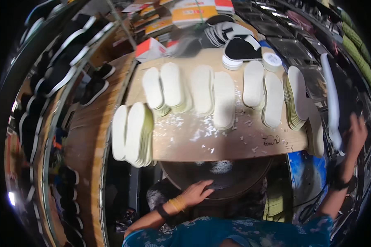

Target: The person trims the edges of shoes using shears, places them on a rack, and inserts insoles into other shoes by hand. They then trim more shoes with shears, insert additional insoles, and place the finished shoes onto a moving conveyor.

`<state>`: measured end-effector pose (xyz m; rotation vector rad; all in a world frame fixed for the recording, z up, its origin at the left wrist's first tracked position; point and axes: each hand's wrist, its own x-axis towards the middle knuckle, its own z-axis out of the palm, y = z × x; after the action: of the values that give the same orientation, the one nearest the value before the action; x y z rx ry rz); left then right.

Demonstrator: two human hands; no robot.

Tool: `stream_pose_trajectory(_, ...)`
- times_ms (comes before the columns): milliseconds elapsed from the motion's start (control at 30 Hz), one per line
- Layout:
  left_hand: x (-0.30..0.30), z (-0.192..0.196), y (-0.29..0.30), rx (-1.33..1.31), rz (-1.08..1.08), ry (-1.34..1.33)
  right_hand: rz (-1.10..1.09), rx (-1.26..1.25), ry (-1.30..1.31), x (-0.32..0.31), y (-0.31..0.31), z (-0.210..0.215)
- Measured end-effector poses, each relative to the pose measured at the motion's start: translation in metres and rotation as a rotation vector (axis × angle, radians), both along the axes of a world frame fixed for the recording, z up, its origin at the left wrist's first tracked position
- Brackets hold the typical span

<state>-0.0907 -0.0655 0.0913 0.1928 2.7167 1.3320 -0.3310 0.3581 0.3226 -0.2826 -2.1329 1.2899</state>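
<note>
My left hand (196, 193) lies with fingers stretched over the near rim of a dark round basin (181, 175), holding nothing. Far to the right, my right hand (357, 131) reaches up with its fingers apart, beside a long dark shoe-like thing with a white sole edge (333, 105). Blur hides whether it touches that thing. Across the wooden tabletop (177, 144) stand several stacks of cream insoles: a near-left stack (136, 131), a far-left stack (172, 84), a middle one (224, 101) and a right one (273, 101).
Small white scraps (210, 131) are strewn over the tabletop. At its far edge are white round tubs (272, 61) and a black-and-white stack of shoe parts (243, 47). Boxes (193, 16) pile up behind. Shoe racks (66, 53) line the left, and green rolls (360, 57) the right.
</note>
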Motion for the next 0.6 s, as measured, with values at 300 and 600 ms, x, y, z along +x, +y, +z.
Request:
stream_pose_trajectory(300,0.025,0.124,0.016,0.804,0.620,-0.043,1.097,0.866,0.418,0.238,-0.239,-0.102)
stream_pose_trajectory(600,0.048,0.053,-0.048,-0.219,0.548,0.141,1.109,0.366,-0.117,0.232,-0.212,-0.146)
